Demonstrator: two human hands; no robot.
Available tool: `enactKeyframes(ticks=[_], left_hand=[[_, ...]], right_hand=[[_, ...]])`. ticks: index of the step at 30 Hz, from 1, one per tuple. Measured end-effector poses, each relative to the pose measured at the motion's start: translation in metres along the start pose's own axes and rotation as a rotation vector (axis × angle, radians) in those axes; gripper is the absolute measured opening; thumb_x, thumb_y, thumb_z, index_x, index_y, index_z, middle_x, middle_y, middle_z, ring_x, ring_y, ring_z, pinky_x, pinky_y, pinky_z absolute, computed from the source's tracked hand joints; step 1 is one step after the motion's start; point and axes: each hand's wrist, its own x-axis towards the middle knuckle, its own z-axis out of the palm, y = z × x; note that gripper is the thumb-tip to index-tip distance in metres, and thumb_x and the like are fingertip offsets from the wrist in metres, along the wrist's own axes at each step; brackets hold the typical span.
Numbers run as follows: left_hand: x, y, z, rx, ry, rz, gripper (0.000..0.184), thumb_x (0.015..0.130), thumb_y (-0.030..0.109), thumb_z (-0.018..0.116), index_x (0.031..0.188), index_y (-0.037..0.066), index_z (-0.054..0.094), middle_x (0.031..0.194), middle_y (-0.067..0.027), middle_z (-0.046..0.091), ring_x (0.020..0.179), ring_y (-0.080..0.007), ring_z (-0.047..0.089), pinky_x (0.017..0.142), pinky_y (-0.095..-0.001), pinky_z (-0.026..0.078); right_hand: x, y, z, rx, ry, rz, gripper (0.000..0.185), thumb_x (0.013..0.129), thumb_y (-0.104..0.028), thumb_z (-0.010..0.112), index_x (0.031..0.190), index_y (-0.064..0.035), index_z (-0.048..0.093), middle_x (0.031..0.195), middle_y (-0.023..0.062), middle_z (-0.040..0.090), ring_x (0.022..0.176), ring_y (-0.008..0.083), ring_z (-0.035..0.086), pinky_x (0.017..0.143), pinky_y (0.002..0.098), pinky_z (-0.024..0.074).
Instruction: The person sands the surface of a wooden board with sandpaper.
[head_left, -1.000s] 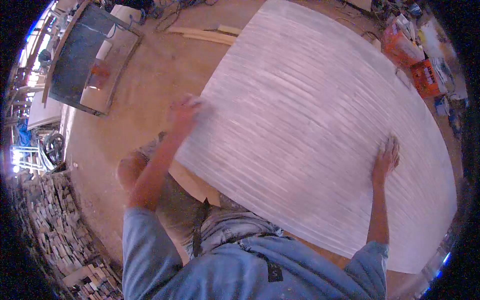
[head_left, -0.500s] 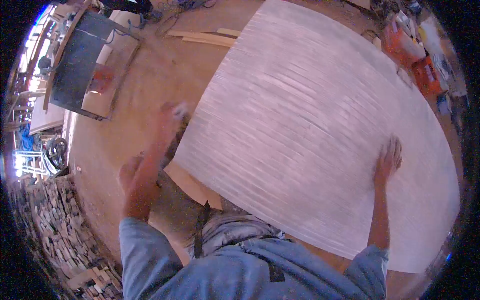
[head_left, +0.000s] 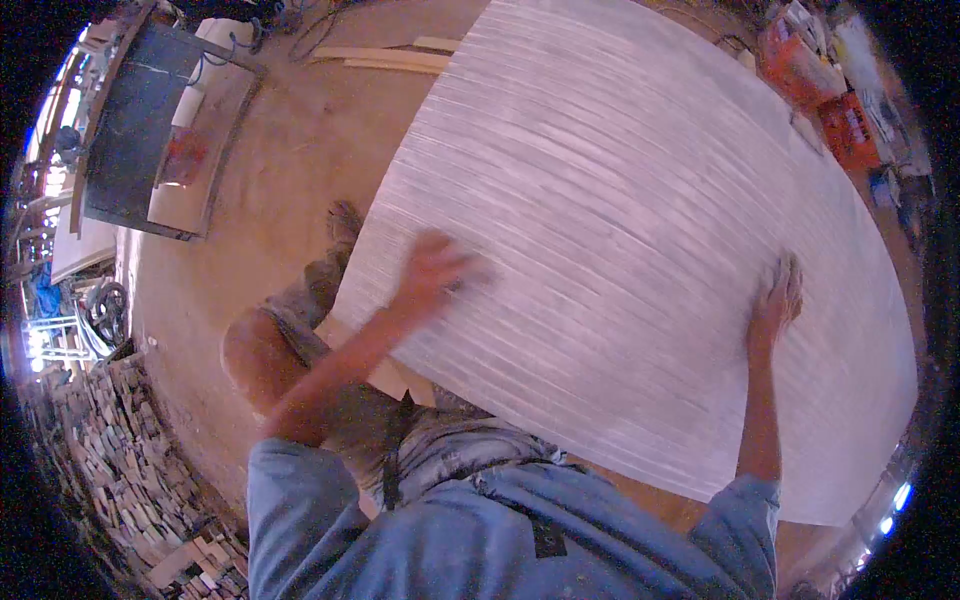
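Observation:
A large pale panel (head_left: 600,230) with a streaked, whitish surface fills the middle and right of the view. Over its left part is my left hand (head_left: 435,275), blurred by motion, fingers curled. Something small and greyish shows at those fingertips, too smeared to name. My right hand (head_left: 778,297) lies flat on the panel's right side, fingers stretched out and holding nothing visible. My bent leg (head_left: 265,355) is beside the panel's near left edge.
A dark-sided table or cabinet (head_left: 135,130) stands at far left. Below it is a heap of small wood offcuts (head_left: 140,460). Wooden strips (head_left: 385,58) lie on the floor beyond the panel. Orange containers (head_left: 850,130) stand at the upper right.
My left hand has swung rightward from beyond the panel's left edge to over its surface. My right hand stays on the panel. The view has shifted slightly.

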Motion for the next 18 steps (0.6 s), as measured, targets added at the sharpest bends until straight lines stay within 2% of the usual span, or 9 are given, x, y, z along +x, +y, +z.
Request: enactKeyframes(ticks=[2,5,8,10,13,14,15,16,18], left_hand=[[0.036,0.055,0.000,0.072,-0.492,-0.028,0.043,0.068,0.019,0.070,0.110,0.024,0.067,0.118,-0.0024,0.060,0.116,-0.0304,0.049,0.109,-0.0522,0.030],[0.002,0.000,0.002,0.174,-0.220,0.179,0.042,0.069,0.018,0.069,0.111,0.024,0.067,0.118,-0.0017,0.061,0.115,-0.0296,0.050,0.109,-0.0506,0.031],[0.001,-0.035,-0.049,0.163,-0.273,-0.025,0.039,0.067,0.016,0.069,0.105,0.026,0.069,0.101,0.0001,0.062,0.105,-0.0268,0.052,0.100,-0.0461,0.037],[0.004,-0.027,-0.027,0.220,-0.149,0.057,0.038,0.068,0.016,0.068,0.104,0.027,0.070,0.099,0.0009,0.063,0.103,-0.0269,0.053,0.098,-0.0460,0.037],[0.024,0.076,0.050,-0.186,-0.269,0.161,0.026,0.070,0.018,0.065,0.096,0.021,0.069,0.101,-0.0051,0.061,0.110,-0.0275,0.052,0.105,-0.0504,0.033],[0.017,0.097,0.094,-0.111,-0.407,0.294,0.040,0.075,0.027,0.065,0.114,0.020,0.063,0.114,-0.0066,0.060,0.118,-0.0314,0.049,0.108,-0.0549,0.029],[0.043,0.136,0.084,-0.168,-0.447,0.345,0.036,0.076,0.024,0.064,0.111,0.020,0.063,0.106,-0.0061,0.060,0.113,-0.0302,0.052,0.106,-0.0534,0.033],[0.049,0.152,0.098,-0.303,-0.276,0.364,0.032,0.078,0.022,0.061,0.110,0.024,0.064,0.102,-0.0046,0.059,0.108,-0.0290,0.053,0.102,-0.0524,0.036],[0.067,0.158,0.096,-0.293,-0.328,0.274,0.032,0.078,0.021,0.061,0.110,0.024,0.064,0.101,-0.0048,0.059,0.106,-0.0284,0.053,0.101,-0.0520,0.037]], right_hand=[[-0.003,0.005,0.009,-0.011,0.012,-0.003,0.052,0.096,-0.030,0.047,0.145,-0.0174,0.037,0.154,0.0044,0.030,0.142,0.0254,0.023,0.112,0.0477,0.0169],[0.000,0.005,0.009,-0.016,-0.044,0.024,0.053,0.097,-0.031,0.045,0.147,-0.0179,0.034,0.155,0.0043,0.027,0.143,0.0246,0.022,0.113,0.0483,0.0153],[-0.008,-0.003,-0.001,-0.168,-0.023,-0.021,0.052,0.093,-0.023,0.050,0.144,-0.0146,0.039,0.149,0.0076,0.036,0.139,0.0260,0.030,0.111,0.0453,0.0225],[-0.002,0.007,0.005,-0.040,-0.013,-0.043,0.055,0.096,-0.031,0.045,0.148,-0.0187,0.031,0.156,0.0042,0.026,0.144,0.0230,0.019,0.114,0.0486,0.0126],[-0.003,0.004,0.007,-0.165,-0.146,0.059,0.056,0.096,-0.031,0.045,0.149,-0.0186,0.030,0.156,0.0039,0.024,0.144,0.0224,0.019,0.114,0.0479,0.0124],[-0.004,0.007,0.016,-0.165,-0.131,0.064,0.056,0.096,-0.031,0.045,0.149,-0.0186,0.030,0.156,0.0039,0.024,0.144,0.0224,0.019,0.114,0.0479,0.0124],[-0.008,0.012,0.028,-0.122,-0.052,0.006,0.058,0.095,-0.030,0.047,0.149,-0.0186,0.030,0.156,0.0037,0.024,0.144,0.0225,0.019,0.114,0.0481,0.0127],[-0.010,0.018,0.034,-0.084,0.020,-0.056,0.059,0.094,-0.030,0.049,0.149,-0.0185,0.030,0.157,0.0036,0.023,0.144,0.0227,0.019,0.114,0.0483,0.0130],[-0.009,0.020,0.035,-0.081,-0.017,-0.029,0.059,0.093,-0.029,0.049,0.148,-0.0182,0.031,0.157,0.0035,0.022,0.144,0.0226,0.019,0.113,0.0481,0.0138]])
